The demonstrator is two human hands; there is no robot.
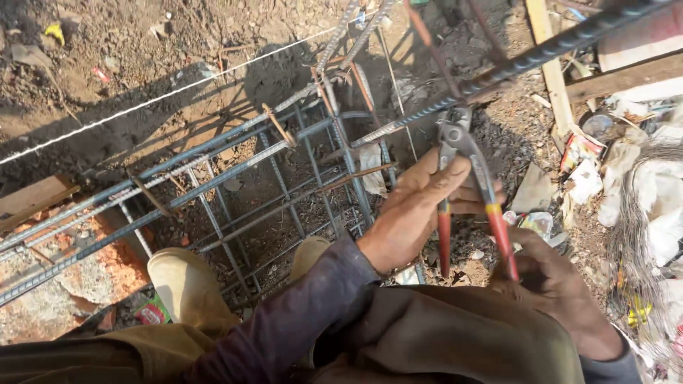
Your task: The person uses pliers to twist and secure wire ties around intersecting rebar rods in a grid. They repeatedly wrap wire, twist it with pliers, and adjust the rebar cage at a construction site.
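My left hand wraps around the upper part of a pair of red-handled pincers, just below the metal head. My right hand grips the lower end of the right handle. The pincer jaws are closed against a long ribbed steel bar that runs diagonally up to the top right. That bar meets a rebar cage of long bars and square stirrups lying over a dug pit. My knees and a purple sleeve fill the bottom of the view.
A taut white string crosses the soil at upper left. Wooden battens and planks lie at top right. Rubbish, plastic scraps and a bundle of thin binding wire pile up on the right. Broken brick and concrete sit at lower left.
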